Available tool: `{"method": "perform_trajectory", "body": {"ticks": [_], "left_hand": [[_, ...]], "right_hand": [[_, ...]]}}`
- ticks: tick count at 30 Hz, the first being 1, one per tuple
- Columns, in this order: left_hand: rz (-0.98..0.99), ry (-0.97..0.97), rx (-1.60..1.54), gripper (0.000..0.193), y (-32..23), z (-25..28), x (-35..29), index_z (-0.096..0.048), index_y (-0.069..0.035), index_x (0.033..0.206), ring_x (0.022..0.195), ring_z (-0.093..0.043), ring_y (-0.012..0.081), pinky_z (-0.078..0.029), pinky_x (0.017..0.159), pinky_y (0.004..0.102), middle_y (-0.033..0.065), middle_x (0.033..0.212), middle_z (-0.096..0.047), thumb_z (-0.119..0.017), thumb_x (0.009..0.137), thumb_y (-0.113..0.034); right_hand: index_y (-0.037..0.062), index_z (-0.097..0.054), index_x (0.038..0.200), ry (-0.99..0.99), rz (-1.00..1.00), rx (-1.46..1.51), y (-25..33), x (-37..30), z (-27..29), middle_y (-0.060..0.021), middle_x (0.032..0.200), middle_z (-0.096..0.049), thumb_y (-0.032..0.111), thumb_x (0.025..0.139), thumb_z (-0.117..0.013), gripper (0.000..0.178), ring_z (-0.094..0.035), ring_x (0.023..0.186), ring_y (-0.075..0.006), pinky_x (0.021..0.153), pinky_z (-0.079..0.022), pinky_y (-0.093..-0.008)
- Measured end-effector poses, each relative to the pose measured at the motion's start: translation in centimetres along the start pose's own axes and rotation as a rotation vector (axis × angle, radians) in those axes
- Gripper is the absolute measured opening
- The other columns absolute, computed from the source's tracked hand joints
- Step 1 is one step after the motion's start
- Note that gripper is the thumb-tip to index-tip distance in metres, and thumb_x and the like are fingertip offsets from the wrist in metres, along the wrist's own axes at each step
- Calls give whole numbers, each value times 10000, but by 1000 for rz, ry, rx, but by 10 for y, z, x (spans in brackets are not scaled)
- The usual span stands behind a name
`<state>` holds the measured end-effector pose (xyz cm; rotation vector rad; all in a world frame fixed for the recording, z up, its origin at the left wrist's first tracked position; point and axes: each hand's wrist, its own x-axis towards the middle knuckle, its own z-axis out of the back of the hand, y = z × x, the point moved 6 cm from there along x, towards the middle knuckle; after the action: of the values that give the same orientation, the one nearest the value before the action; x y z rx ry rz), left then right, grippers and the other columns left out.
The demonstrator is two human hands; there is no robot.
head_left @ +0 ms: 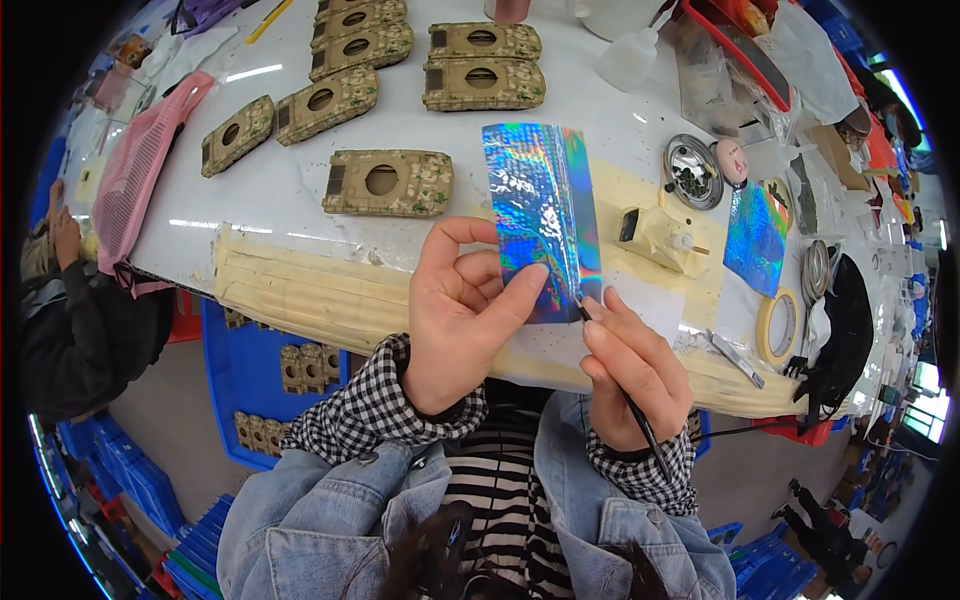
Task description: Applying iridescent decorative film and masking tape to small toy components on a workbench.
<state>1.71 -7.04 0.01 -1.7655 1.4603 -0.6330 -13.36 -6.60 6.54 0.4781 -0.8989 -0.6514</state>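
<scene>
My left hand (pixel 455 325) pinches a shiny blue holographic sticker sheet (pixel 520 190) between thumb and fingers, holding it upright above the table's near edge. In my right hand (pixel 640 370) is a slim black pointed tool (pixel 645 430). Its tip meets the sheet's lower right corner, and whether it is tweezers or a pen-like tool I cannot tell. Just beyond my left hand lies a camouflage toy tank hull (pixel 425 183) with a round opening on top. More such hulls (pixel 485 85) stand farther back. Right of the sheet sits a block wrapped in cream tape (pixel 665 240).
A second holographic sheet (pixel 755 240), a round metal tin (pixel 693 172), a tape roll (pixel 779 325) and a metal blade tool (pixel 738 358) lie on the right. A pink mesh basket (pixel 150 170) stands left. Below the table edge, a blue crate (pixel 235 370) holds more hulls. Another person (pixel 75 310) is at far left.
</scene>
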Motion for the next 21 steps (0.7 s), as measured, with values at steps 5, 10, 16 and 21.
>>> {"method": "perform_trajectory", "body": {"ticks": [5, 10, 16, 21], "left_hand": [[-162, -112, -73, 367, -5, 6, 1, -378, -15, 1192, 953, -627, 142, -512, 830, 253, 141, 1061, -642, -582, 896, 58], [-219, -75, -48, 343, -4, 9, -1, -378, -26, 1244, 1031, -591, 159, -467, 929, 330, 125, 1126, -628, -512, 936, 44], [-208, -58, -23, 346, -5, 6, -1, -376, -26, 1246, 1039, -588, 163, -466, 932, 329, 128, 1132, -624, -513, 936, 43], [-200, -59, -21, 350, -4, 8, -1, -377, -26, 1249, 1043, -587, 165, -467, 933, 328, 127, 1137, -619, -515, 935, 43]], "right_hand": [[42, -670, 1061, 202, 105, -243, 3, -11, -2, -128, 989, -668, 118, 756, -755, 326, -664, 985, -272, 907, -529, -460], [28, -661, 1030, 261, 154, -384, 0, -19, -16, -118, 969, -669, 169, 772, -723, 300, -656, 991, -270, 930, -508, -446], [16, -649, 1020, 296, 154, -394, 1, -17, -21, -122, 971, -665, 146, 773, -704, 285, -623, 1020, -259, 945, -501, -448], [26, -635, 984, 346, 142, -375, 0, -14, -24, -121, 983, -662, 144, 753, -698, 267, -606, 1027, -256, 978, -480, -447]]}}
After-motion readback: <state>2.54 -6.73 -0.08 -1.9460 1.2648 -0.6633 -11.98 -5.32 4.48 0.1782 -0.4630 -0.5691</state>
